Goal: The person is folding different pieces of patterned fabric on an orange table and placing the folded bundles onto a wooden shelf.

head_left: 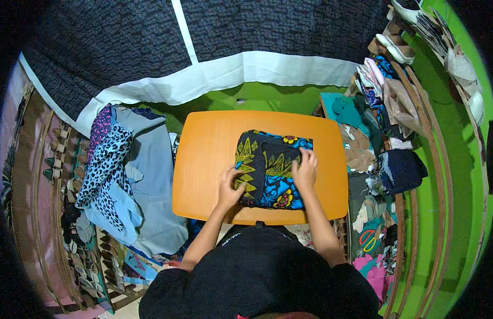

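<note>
A folded patterned cloth [281, 194], black with yellow-green leaf shapes, blue swirls and yellow-red flowers, lies on the orange tabletop [204, 159], right of its middle. My left hand [230, 184] rests at the cloth's left edge, fingers spread and curved over the border. At the upper right part, my right hand [306, 169] lies on the cloth with its fingers apart, touching the surface near the right edge. Neither hand has the cloth gripped in it. The cloth's underside is hidden.
Draped fabrics [150, 175] in grey, light blue and spotted print hang left of the table. On the right are fabric scraps [358, 149], orange-handled scissors [369, 240], a dark folded cloth pile [403, 171] and wooden racks with shoes [398, 49]. A dark curtain [278, 32] hangs behind.
</note>
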Demonstrator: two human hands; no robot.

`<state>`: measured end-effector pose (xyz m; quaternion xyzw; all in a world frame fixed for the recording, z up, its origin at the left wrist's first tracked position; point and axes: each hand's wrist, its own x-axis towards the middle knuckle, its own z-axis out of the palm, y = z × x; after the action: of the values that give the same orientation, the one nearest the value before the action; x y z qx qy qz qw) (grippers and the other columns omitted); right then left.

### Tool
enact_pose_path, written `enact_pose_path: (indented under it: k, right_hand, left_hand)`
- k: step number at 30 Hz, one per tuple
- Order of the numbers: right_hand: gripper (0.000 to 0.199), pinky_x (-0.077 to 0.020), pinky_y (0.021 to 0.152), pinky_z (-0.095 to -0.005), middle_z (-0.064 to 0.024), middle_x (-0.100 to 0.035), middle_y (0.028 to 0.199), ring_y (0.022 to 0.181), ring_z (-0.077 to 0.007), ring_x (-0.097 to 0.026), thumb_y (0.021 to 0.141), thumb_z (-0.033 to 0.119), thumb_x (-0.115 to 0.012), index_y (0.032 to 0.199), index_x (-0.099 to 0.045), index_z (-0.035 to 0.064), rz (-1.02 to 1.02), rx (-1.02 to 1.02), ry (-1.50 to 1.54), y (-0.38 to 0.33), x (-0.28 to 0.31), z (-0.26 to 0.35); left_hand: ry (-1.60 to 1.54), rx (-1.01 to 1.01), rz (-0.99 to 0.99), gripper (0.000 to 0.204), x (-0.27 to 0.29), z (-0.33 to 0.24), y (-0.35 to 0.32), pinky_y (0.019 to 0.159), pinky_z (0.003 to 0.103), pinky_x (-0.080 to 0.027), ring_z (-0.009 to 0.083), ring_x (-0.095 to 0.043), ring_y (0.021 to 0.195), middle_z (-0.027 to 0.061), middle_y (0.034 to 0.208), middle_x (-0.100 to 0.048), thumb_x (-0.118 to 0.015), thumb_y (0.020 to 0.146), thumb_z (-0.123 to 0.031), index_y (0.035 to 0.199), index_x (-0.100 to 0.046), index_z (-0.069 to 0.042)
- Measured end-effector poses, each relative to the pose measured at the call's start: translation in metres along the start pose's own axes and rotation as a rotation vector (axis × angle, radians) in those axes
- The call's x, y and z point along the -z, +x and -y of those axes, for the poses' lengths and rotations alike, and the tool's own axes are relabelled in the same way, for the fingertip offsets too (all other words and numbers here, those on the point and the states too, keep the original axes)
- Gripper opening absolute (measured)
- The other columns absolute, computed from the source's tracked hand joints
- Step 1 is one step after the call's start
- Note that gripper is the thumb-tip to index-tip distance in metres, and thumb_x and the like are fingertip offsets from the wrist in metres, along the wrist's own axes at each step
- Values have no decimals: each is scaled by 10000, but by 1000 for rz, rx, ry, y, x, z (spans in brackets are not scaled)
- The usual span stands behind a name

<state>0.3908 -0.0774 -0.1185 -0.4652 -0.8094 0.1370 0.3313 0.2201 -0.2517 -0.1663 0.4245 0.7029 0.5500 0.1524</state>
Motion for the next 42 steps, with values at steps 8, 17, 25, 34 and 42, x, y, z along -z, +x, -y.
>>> enact_pose_path:
  k: [8,17,25,34,42]
  right_hand:
    - [693,-77,903,-623,-103,-83,1356,1216,-395,-70,684,468,-553,1275,-242,282,588,206,-153,-49,-22,40]
    - [653,-70,939,-574,-78,-83,1361,1230,-360,-67,734,444,-507,1282,-242,208,471,138,-66,-59,-39,30]
    - [611,-98,963,-515,-87,-173,1340,1227,-325,-128,757,452,-472,1276,-255,215,654,67,34,-78,-50,12]
    - [654,-144,951,-499,-109,-188,1332,1198,-358,-177,726,449,-507,1276,-253,203,805,326,71,-71,-11,12]
    - [818,-65,934,-571,-74,26,1371,1231,-364,-41,706,545,-478,1315,-81,168,767,-117,132,-85,-61,23]
  left_hand:
    - [-410,763,259,392,-7,0,3,747,281,-421,183,-524,864,103,955,-544,-623,681,-188,997,-499,9]
    - [-479,758,303,400,0,-11,-4,749,291,-425,177,-544,824,83,918,-577,-643,664,-176,1000,-506,-8]
    - [-650,870,302,370,-4,-9,-17,722,313,-459,190,-551,827,94,970,-551,-576,708,-115,1055,-468,-44]
    - [-934,1070,442,256,7,-3,-10,640,319,-506,214,-581,731,107,866,-581,-508,725,-88,968,-518,-8]
    - [-233,620,153,548,-20,-26,-23,795,326,-398,233,-478,941,117,1018,-482,-539,655,43,1148,-308,-25]
